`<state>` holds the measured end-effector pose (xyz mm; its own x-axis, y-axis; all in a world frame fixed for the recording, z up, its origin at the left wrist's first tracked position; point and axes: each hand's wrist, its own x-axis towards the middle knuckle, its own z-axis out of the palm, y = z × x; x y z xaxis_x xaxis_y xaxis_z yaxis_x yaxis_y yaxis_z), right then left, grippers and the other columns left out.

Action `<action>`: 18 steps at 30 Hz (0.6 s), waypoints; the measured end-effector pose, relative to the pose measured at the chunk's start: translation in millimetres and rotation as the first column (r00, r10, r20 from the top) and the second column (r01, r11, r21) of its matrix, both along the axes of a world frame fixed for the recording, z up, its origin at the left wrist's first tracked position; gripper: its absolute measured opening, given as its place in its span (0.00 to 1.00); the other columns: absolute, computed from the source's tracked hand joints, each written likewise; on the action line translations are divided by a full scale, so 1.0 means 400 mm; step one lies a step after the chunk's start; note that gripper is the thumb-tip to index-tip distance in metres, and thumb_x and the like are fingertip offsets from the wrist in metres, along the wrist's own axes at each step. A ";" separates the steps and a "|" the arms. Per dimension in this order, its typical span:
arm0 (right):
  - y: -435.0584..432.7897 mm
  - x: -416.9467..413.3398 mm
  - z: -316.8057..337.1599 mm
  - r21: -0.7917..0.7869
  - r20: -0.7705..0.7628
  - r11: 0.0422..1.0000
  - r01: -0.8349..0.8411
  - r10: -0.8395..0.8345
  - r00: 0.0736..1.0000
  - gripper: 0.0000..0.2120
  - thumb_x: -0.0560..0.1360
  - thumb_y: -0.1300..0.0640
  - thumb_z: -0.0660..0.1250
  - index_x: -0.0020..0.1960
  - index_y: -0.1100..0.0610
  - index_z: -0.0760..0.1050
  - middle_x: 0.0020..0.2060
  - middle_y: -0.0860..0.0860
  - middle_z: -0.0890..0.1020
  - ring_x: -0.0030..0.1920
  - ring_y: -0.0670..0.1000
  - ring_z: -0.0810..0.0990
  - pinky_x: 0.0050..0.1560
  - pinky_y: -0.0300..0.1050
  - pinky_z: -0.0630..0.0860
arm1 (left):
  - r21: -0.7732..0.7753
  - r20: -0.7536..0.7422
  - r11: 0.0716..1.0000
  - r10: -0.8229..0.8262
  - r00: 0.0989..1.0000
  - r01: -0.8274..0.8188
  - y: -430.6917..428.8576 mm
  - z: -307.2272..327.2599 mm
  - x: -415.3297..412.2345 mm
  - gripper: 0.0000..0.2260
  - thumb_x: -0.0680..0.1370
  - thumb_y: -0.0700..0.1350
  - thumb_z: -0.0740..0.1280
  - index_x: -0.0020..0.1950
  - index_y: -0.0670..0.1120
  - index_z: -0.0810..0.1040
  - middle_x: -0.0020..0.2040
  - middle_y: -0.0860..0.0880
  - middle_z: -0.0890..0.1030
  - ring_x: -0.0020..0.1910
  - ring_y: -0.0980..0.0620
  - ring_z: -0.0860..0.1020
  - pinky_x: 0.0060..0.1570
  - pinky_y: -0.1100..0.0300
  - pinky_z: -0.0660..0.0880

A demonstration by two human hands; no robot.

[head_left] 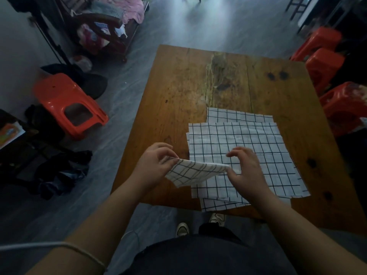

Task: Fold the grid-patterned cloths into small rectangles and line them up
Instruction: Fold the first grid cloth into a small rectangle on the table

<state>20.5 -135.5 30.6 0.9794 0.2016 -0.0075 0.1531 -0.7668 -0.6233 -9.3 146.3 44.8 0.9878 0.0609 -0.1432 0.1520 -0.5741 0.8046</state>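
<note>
Because the table (pixel 178 86) gives a flat work surface, the stack (pixel 258 147) of unfolded cloths lies spread on its near half, with one corner overhanging the near edge. We hold the part-folded cloth (pixel 196 171) just above the stack's near-left corner, stretched between both hands, probably to align its edges. Our left hand (pixel 155 161) pinches its left end and our right hand (pixel 246 167) pinches its right end.

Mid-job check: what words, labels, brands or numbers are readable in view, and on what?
None can be read.
Orange packet at the left edge: print too blurred.
Blue-and-white item at top left: print too blurred.
Held folded cloth and flat cloths: grid lines only, no writing.
</note>
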 end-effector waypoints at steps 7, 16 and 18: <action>0.114 0.022 -0.009 0.077 -0.188 0.956 -0.285 0.294 0.937 0.20 0.78 0.50 0.69 0.69 0.46 0.73 0.63 0.38 0.74 0.64 0.37 0.67 0.65 0.39 0.65 | -0.095 -0.111 0.995 -0.033 0.993 0.022 -0.045 0.012 0.013 0.05 0.79 0.45 0.70 0.45 0.56 0.81 0.45 0.57 0.82 0.47 0.58 0.79 0.46 0.58 0.77; 0.109 0.072 -0.049 0.113 -0.291 0.941 -0.318 0.337 0.895 0.07 0.81 0.47 0.64 0.50 0.47 0.79 0.41 0.44 0.81 0.44 0.40 0.78 0.48 0.47 0.80 | -0.154 -0.145 0.971 0.161 0.976 -0.183 -0.033 0.003 0.016 0.04 0.77 0.46 0.72 0.44 0.54 0.84 0.43 0.56 0.83 0.47 0.55 0.80 0.46 0.58 0.76; 0.100 0.087 -0.052 0.118 -0.302 0.935 -0.335 0.355 0.885 0.07 0.81 0.47 0.64 0.50 0.47 0.79 0.42 0.45 0.81 0.44 0.42 0.78 0.48 0.48 0.80 | -0.172 -0.147 0.957 0.208 0.967 -0.232 -0.017 -0.010 0.016 0.04 0.77 0.45 0.73 0.44 0.54 0.84 0.42 0.57 0.83 0.47 0.54 0.80 0.46 0.56 0.77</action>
